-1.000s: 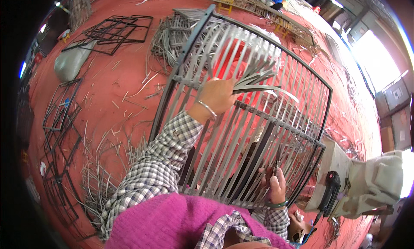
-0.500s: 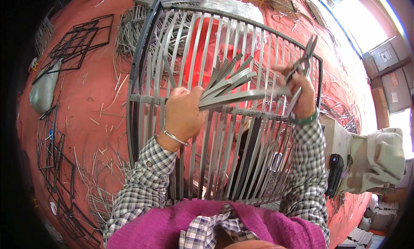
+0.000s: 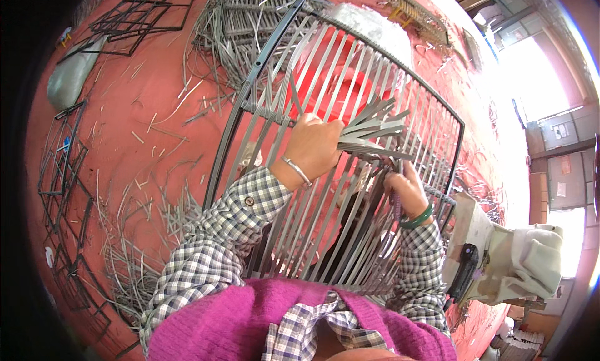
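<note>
In my left hand (image 3: pixel 312 145) is a fanned bundle of flat grey strips (image 3: pixel 369 131), their loose ends spread to the right. Closed fingers of my right hand (image 3: pixel 407 191) grip metal shears (image 3: pixel 395 206), largely hidden by the hand. The shears' dark head is close to the lower strips of the bundle; whether the blades touch them I cannot tell. Beneath both hands lies a dark frame (image 3: pixel 232 131) strung with many parallel grey strips, with a woven band crossing it.
Through the frame shows a red seat-like shape (image 3: pixel 331 74). Loose strips pile up at the far left (image 3: pixel 240 39). Bare black frames (image 3: pixel 140 20) lie on the red floor (image 3: pixel 156 105). At right stands a cloth-covered seat (image 3: pixel 531 261), with a black object (image 3: pixel 465 270) beside it.
My right hand has come down and inward, and the shears, which pointed up, now have their head by the strips. The left hand keeps the bundle. The whole view has shifted and tilted.
</note>
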The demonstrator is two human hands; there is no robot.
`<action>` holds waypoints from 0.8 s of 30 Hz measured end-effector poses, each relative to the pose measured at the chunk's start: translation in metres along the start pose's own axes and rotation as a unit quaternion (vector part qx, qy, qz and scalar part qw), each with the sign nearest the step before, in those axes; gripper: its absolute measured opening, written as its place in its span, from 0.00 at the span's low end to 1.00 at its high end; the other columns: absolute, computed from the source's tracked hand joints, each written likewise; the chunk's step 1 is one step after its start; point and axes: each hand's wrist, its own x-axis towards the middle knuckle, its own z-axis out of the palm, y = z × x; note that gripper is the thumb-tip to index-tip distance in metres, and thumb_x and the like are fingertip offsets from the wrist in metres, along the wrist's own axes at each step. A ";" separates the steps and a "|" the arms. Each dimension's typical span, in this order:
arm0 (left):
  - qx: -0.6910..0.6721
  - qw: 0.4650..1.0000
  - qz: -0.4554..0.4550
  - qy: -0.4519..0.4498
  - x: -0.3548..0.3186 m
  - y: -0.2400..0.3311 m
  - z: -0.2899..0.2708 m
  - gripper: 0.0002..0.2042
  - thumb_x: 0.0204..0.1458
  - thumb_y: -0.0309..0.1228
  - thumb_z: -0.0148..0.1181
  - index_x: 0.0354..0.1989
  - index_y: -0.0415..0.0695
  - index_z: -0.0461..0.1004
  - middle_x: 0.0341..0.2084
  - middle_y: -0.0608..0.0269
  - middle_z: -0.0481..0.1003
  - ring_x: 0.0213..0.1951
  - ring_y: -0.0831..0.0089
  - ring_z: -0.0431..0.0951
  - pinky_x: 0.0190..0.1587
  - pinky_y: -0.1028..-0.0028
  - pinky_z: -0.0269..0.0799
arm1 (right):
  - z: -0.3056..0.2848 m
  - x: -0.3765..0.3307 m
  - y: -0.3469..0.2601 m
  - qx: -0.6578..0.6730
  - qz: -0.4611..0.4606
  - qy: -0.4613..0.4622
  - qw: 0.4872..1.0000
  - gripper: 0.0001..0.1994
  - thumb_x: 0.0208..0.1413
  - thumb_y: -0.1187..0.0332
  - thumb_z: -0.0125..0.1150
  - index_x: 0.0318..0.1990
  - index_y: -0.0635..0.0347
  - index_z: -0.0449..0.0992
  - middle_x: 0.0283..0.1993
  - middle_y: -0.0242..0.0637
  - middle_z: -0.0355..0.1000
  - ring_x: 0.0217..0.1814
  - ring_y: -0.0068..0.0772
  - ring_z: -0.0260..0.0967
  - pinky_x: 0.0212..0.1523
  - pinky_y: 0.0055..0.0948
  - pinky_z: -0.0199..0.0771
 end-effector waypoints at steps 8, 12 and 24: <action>-0.049 0.989 -0.045 -0.132 0.030 -0.003 -0.028 0.10 0.50 0.33 0.53 0.36 0.39 0.72 0.23 0.52 0.75 0.28 0.53 0.75 0.38 0.58 0.68 | -0.027 0.004 -0.023 -0.312 -0.058 -0.015 0.948 0.30 0.40 0.67 0.55 0.54 0.72 0.61 0.41 0.56 0.69 0.45 0.48 0.67 0.48 0.36 0.64; -0.446 0.895 -0.014 0.006 0.083 -0.090 -0.117 0.15 0.57 0.38 0.50 0.37 0.38 0.76 0.31 0.57 0.78 0.30 0.74 0.78 0.34 0.77 0.74 | -0.048 -0.022 -0.010 -0.283 -0.025 0.029 0.958 0.33 0.39 0.67 0.56 0.56 0.75 0.58 0.50 0.54 0.66 0.54 0.49 0.63 0.55 0.37 0.60; -0.578 0.795 -0.182 0.010 0.126 -0.221 0.144 0.13 0.55 0.37 0.53 0.36 0.38 0.71 0.25 0.61 0.74 0.23 0.73 0.72 0.26 0.72 0.69 | -0.067 -0.012 0.032 -0.145 0.108 0.116 0.977 0.27 0.37 0.62 0.58 0.48 0.67 0.66 0.33 0.27 0.58 0.32 0.20 0.54 0.33 0.19 0.56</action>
